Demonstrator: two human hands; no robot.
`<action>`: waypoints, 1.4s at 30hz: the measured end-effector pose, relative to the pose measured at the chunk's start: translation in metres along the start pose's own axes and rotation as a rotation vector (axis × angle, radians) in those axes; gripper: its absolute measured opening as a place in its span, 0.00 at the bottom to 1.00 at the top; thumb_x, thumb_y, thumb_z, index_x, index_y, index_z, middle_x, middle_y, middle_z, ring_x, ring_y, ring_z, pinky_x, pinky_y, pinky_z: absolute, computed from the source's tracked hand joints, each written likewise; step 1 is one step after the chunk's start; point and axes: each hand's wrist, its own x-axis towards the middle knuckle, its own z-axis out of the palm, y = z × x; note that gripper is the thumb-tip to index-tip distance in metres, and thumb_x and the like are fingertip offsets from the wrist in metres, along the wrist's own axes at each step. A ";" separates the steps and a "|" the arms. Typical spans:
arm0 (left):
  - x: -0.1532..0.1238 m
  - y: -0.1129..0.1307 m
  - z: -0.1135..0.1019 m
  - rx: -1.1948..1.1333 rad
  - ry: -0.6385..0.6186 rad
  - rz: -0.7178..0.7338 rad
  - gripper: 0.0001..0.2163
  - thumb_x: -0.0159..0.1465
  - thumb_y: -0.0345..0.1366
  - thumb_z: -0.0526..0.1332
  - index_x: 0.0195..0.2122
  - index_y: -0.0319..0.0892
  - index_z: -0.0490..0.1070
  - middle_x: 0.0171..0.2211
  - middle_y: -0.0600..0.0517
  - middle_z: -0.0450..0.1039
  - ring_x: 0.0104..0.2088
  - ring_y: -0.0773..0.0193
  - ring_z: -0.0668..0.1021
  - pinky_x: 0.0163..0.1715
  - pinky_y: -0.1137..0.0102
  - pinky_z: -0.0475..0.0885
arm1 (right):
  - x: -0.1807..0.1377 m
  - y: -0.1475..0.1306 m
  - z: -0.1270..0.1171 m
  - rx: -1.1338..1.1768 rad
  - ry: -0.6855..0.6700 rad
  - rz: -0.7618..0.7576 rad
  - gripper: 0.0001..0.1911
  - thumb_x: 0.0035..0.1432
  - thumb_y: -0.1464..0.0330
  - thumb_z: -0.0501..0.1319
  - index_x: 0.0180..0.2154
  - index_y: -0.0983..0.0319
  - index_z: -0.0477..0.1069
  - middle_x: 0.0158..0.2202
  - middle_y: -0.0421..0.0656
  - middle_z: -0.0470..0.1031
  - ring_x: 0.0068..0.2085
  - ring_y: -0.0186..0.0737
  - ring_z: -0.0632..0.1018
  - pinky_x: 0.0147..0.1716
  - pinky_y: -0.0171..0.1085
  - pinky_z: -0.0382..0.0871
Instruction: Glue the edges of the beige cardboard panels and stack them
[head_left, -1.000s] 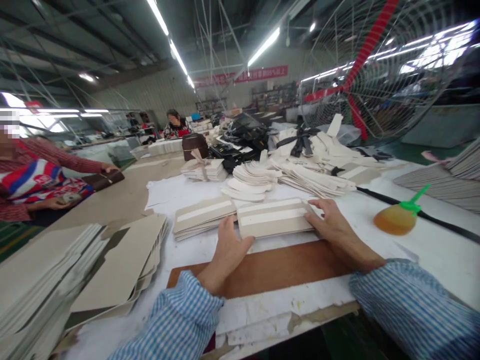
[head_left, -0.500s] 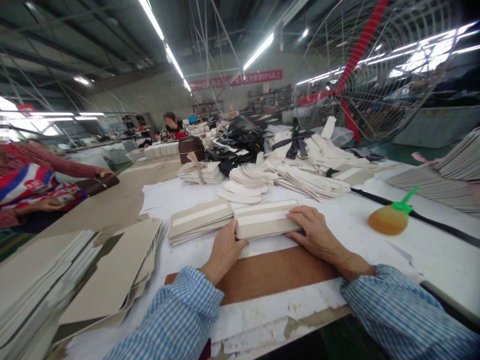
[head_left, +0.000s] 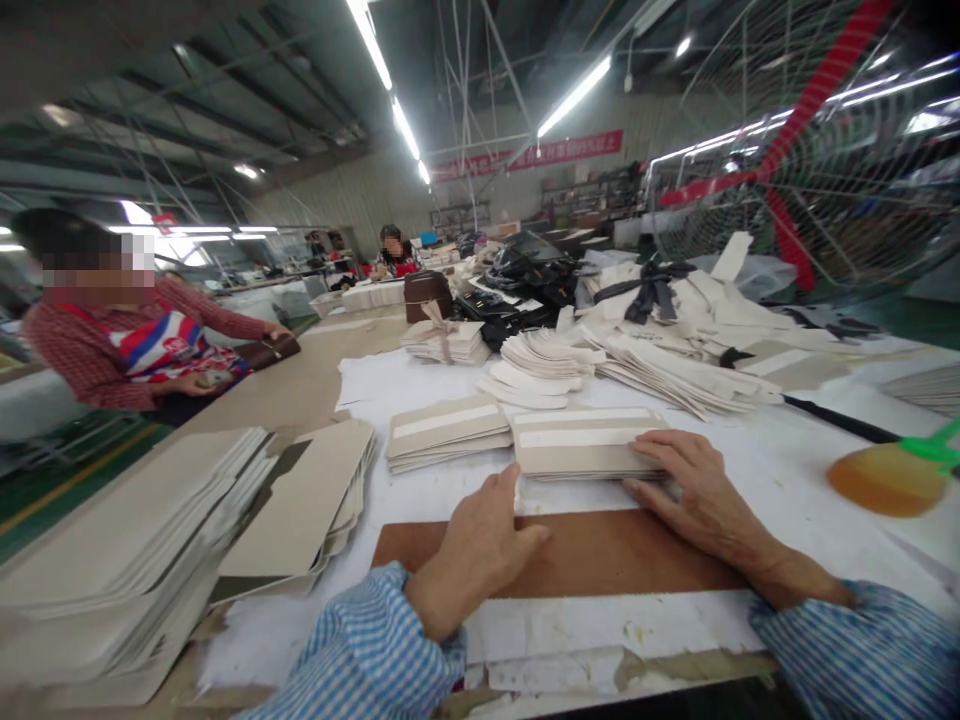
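Observation:
A stack of beige card pieces (head_left: pixel 577 460), each with a white strip along it, lies on the white paper in front of me. At its right end, my right hand (head_left: pixel 701 490) has fingers over the top and the thumb at the front edge. My left hand (head_left: pixel 480 550) hovers just off the stack's front left corner, thumb and fingers apart, holding nothing. Beneath both hands stretches a flat brown strip (head_left: pixel 600 565), partly covered by my left hand. To the left sits a second, similar beige stack (head_left: pixel 450 435).
Larger beige panels (head_left: pixel 300 510) are piled at the left. A bottle of amber liquid (head_left: pixel 885 480) with a green nozzle lies right. Behind are cream strips (head_left: pixel 675 365), a tied bundle (head_left: pixel 446 340) and black pieces (head_left: pixel 532 270). A co-worker (head_left: pixel 150 340) holds a brown item.
My left hand has come off the beige stack and drawn back towards me, its fingers opening. My right hand remains at the stack's right end. The view has turned left.

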 end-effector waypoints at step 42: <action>-0.041 -0.054 -0.002 -0.220 0.677 0.396 0.07 0.69 0.29 0.59 0.43 0.44 0.77 0.33 0.52 0.79 0.32 0.66 0.79 0.35 0.71 0.76 | 0.204 -0.169 0.069 -0.175 -0.487 -0.192 0.16 0.75 0.73 0.52 0.46 0.66 0.79 0.44 0.54 0.80 0.47 0.48 0.78 0.42 0.41 0.66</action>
